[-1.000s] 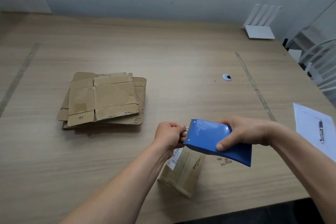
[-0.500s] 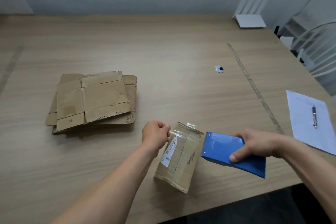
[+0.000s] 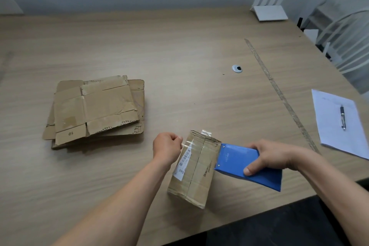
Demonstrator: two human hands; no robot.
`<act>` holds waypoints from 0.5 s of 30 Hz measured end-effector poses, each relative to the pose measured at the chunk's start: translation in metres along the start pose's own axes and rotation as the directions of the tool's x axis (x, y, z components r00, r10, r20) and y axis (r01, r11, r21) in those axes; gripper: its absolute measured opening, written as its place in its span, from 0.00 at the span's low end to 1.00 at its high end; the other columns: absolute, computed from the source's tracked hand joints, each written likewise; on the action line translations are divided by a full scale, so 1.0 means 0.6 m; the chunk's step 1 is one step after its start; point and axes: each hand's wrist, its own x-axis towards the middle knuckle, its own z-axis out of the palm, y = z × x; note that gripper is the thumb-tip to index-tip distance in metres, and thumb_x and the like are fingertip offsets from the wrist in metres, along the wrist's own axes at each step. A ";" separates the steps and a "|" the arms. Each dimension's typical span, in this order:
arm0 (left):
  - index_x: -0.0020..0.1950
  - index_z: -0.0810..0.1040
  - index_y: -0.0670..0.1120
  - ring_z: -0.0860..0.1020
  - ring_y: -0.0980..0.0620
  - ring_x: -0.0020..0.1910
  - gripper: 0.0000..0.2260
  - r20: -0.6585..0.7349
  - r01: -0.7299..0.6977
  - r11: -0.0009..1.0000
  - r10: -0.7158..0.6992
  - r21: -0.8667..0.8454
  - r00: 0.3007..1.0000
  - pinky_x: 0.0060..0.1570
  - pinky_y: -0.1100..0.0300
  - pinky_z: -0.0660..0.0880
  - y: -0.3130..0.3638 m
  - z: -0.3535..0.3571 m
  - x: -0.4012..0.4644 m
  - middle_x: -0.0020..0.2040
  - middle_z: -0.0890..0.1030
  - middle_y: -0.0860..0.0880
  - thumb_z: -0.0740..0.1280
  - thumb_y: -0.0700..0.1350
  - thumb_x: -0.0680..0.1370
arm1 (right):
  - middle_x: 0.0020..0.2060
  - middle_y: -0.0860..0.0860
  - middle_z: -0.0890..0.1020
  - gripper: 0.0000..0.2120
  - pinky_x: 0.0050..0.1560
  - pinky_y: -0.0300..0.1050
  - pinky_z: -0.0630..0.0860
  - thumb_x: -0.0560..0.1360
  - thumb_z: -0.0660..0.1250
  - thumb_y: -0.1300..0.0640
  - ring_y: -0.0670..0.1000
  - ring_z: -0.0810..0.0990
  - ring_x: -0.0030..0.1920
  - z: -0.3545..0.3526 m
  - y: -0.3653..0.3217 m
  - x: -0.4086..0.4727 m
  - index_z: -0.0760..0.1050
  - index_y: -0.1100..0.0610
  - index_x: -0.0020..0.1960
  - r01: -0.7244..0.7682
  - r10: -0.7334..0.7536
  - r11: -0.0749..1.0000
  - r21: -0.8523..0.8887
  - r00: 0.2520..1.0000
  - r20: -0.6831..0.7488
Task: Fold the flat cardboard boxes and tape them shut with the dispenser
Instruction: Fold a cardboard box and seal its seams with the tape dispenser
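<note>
Clear tape (image 3: 188, 144), pinched at its free end by the left hand (image 3: 166, 146), fingers curled tight around it, at the box's 9 o'clock top corner. Strip stretched rightward over the folded box (image 3: 194, 168) toward the blue dispenser (image 3: 247, 167), gripped by the right hand (image 3: 273, 156), thumb underneath, at the box's 3 o'clock. Box long axis running roughly 1 to 7 o'clock, near end close to the table edge (image 3: 249, 223). Judgement: strip crosses the seam, so lowering and pressing comes next; left hand nearer the anchor point. Flat boxes (image 3: 95, 110) stacked well apart at 10 o'clock; paper (image 3: 337, 136) and pen (image 3: 342, 118) at 2 o'clock; open tabletop beyond at 12.
</note>
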 end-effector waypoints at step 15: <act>0.31 0.79 0.39 0.73 0.47 0.29 0.14 0.026 0.032 0.995 -0.034 0.091 0.999 0.36 0.47 0.79 -0.005 0.006 0.003 0.26 0.78 0.48 0.69 0.44 0.75 | 0.43 0.48 0.88 0.27 0.49 0.47 0.80 0.53 0.80 0.44 0.52 0.86 0.47 0.016 0.017 0.033 0.83 0.50 0.50 0.030 -0.031 0.998 0.047 0.999 0.017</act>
